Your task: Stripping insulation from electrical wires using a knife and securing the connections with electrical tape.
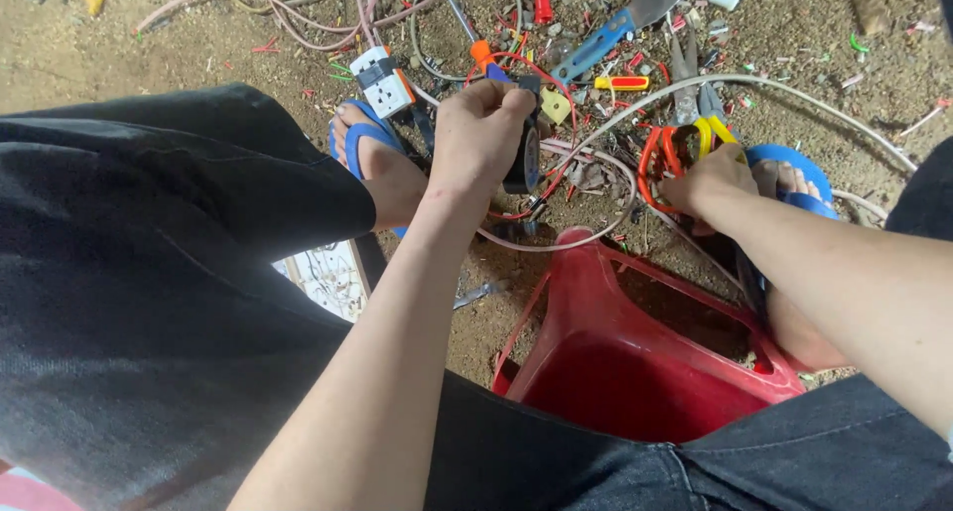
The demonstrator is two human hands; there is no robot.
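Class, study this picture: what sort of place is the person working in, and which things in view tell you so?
Probably an informal electrical repair spot on bare dirt ground. Loose wires, a white socket and scattered tools lie about, the left hand holds black tape, and the person sits on a red stool.

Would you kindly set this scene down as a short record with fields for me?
Setting: dirt ground strewn with wires and tools
Left hand: grips a black tape roll
Right hand: rests on scissors with orange and yellow handles
Seat: red plastic stool, between the knees
Feet: blue sandals
Nearby: white socket block, blue-handled knife, red and yellow screwdriver
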